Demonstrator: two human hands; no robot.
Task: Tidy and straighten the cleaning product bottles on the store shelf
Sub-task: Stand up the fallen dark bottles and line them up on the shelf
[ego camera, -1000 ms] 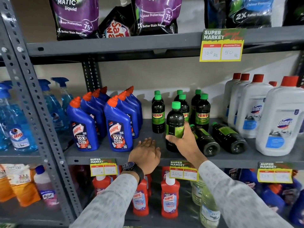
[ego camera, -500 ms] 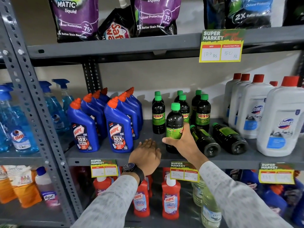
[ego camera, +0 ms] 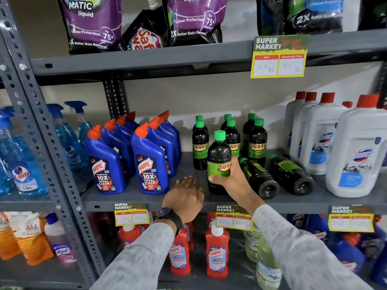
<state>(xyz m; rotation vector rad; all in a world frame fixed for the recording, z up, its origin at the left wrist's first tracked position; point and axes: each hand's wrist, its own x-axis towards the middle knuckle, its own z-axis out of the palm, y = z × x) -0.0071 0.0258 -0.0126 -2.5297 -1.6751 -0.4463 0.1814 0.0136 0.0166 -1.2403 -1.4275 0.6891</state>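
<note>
My right hand (ego camera: 232,181) grips an upright dark Sunny bottle (ego camera: 218,155) with a green cap, standing near the front of the grey middle shelf (ego camera: 188,200). Its label faces me. Two more Sunny bottles (ego camera: 259,177) (ego camera: 292,175) lie on their sides just right of it. Several upright Sunny bottles (ego camera: 256,143) stand behind. My left hand (ego camera: 185,196) rests flat on the shelf's front edge, holding nothing, left of the held bottle.
Blue Harpic bottles (ego camera: 149,164) stand in two rows to the left, white Domex bottles (ego camera: 356,155) to the right. Blue spray bottles (ego camera: 18,164) fill the left bay. Red Harpic bottles (ego camera: 216,252) sit below, detergent pouches (ego camera: 94,21) above.
The held Sunny bottle has turned so its label now faces forward. My left hand has stayed on the shelf edge.
</note>
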